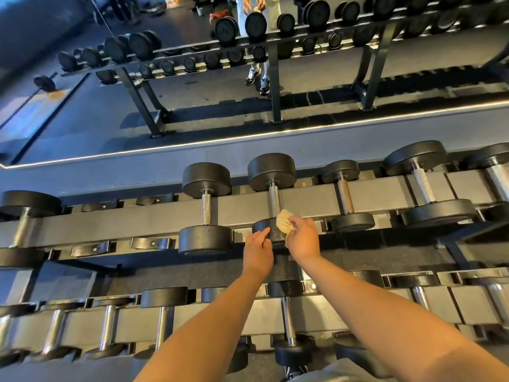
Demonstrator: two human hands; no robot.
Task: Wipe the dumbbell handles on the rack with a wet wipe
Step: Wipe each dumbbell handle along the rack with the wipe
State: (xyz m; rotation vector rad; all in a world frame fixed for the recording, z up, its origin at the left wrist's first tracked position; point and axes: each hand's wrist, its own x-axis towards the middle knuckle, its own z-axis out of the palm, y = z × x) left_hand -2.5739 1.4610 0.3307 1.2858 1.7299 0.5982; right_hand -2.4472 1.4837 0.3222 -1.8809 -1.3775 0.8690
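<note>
right hand grips crumpled wipe on dumbbell where handle meets near weight; left hand at its 9 o'clock, fingers loose, touching same weight

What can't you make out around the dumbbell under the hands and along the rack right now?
Head view only:
- Middle dumbbell's near head: mostly covered by the left hand and right hand.
- Lower end of its handle: behind the wipe, contact unclear.
- Left hand's fingers: seen from behind, gripping or resting unclear.
- Rightmost dumbbell: cut off by the frame edge.
- Lower-tier handles, bottom left: blurred.
</note>
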